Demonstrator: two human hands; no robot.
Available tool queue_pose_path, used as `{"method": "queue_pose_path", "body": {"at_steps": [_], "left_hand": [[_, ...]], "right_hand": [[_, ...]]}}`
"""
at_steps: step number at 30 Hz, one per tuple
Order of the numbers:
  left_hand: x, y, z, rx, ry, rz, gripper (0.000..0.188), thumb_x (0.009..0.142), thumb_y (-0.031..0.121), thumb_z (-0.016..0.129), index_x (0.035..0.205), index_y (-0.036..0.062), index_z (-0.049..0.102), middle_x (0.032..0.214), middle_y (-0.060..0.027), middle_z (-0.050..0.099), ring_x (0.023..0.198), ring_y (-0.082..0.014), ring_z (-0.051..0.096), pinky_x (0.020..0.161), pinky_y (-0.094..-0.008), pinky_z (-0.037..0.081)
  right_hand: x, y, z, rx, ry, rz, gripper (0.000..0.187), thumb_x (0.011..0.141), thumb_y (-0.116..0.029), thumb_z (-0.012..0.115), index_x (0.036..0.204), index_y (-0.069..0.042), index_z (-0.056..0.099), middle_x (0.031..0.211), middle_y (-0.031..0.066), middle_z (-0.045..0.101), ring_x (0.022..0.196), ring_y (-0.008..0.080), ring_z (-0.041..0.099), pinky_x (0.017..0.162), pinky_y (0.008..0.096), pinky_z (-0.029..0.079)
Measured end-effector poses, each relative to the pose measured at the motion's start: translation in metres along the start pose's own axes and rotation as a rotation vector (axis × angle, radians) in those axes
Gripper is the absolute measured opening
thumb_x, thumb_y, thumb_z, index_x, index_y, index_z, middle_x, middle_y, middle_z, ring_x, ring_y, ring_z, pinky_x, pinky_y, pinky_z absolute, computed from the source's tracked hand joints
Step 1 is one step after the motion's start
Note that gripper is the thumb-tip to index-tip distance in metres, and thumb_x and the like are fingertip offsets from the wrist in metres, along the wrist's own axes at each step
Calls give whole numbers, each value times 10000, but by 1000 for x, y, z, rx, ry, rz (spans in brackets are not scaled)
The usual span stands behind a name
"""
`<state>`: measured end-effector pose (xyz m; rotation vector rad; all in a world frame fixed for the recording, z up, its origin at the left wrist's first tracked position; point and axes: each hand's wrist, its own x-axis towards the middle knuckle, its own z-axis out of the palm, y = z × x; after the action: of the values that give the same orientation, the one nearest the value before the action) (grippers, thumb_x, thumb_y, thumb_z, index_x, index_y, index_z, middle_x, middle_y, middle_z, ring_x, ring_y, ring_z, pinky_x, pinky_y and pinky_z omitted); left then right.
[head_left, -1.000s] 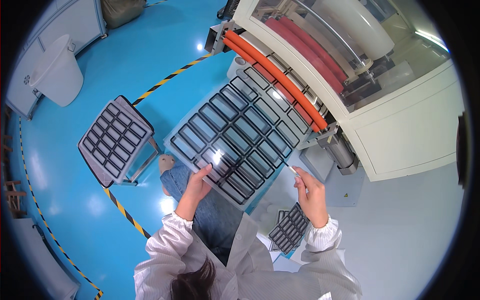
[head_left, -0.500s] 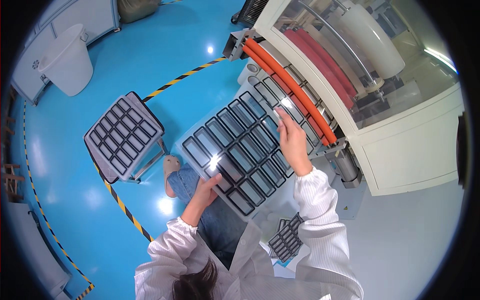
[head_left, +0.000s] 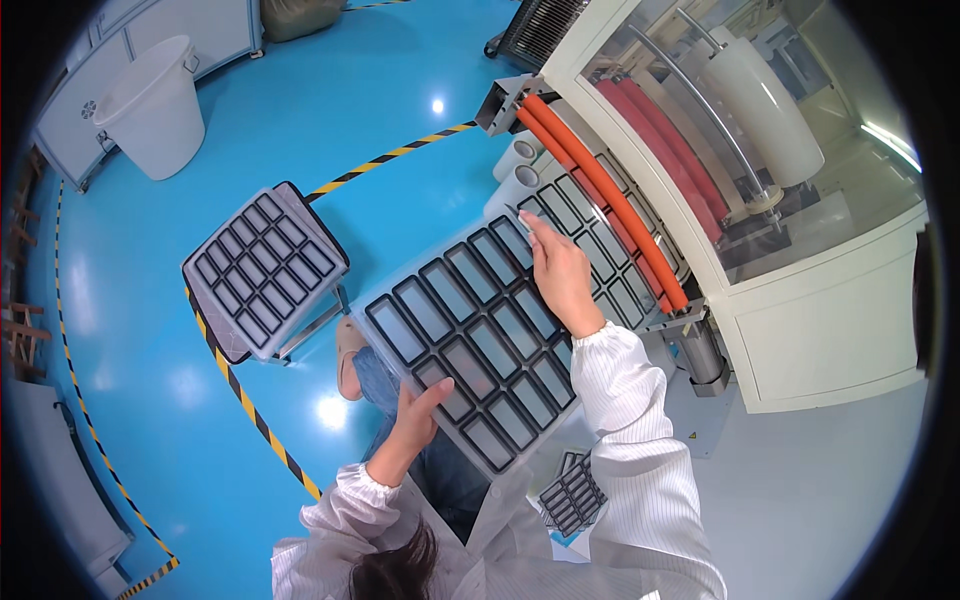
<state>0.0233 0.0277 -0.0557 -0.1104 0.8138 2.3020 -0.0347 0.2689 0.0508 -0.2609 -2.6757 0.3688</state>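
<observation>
A pale translucent sheet [head_left: 490, 343] bears rows of black rectangular frames and lies slanted in front of me. My left hand [head_left: 410, 428] grips its near left edge, thumb on top and fingers hidden beneath. Over the far side of the sheet, my right hand [head_left: 562, 280] is closed, its index finger pointing forward. A small thin pointed tool [head_left: 512, 211] shows at its fingertips; its exact kind is too small to make out. Beyond that hand, more framed sheet [head_left: 600, 250] runs up to the orange rollers [head_left: 605, 205] of a machine.
The cream machine [head_left: 830, 345] stands at right, with rolls behind a clear cover. On the left, a stool [head_left: 345, 298] bears a similar framed sheet [head_left: 265, 265]. Smaller dark grid pieces [head_left: 572, 497] lie below my right forearm. A white bin [head_left: 155, 115] stands at far left.
My right hand has moved left along the far side of the sheet, away from the rollers. My left hand keeps its grip on the near edge. The view has shifted slightly.
</observation>
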Motion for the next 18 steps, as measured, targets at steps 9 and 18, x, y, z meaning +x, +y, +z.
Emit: {"method": "queue_pose_path", "body": {"at_steps": [9, 18], "left_hand": [[-19, 19, 9, 18, 55, -14, 332, 800, 83, 621, 1114, 9, 540, 1021, -79, 621, 916, -183, 614, 797, -299, 489], [-33, 29, 9, 35, 115, 6, 365, 786, 65, 605, 1136, 2, 525, 1025, -78, 615, 950, -188, 601, 822, -310, 488]], "right_hand": [[-2, -7, 15, -67, -20, -46, 354, 852, -41, 528, 1179, -168, 571, 760, 134, 616, 700, 321, 607, 616, 401, 486], [-8, -14, 28, 53, -40, -70, 315, 878, -56, 516, 1181, -128, 569, 749, 142, 607, 672, 317, 596, 589, 393, 472]]}}
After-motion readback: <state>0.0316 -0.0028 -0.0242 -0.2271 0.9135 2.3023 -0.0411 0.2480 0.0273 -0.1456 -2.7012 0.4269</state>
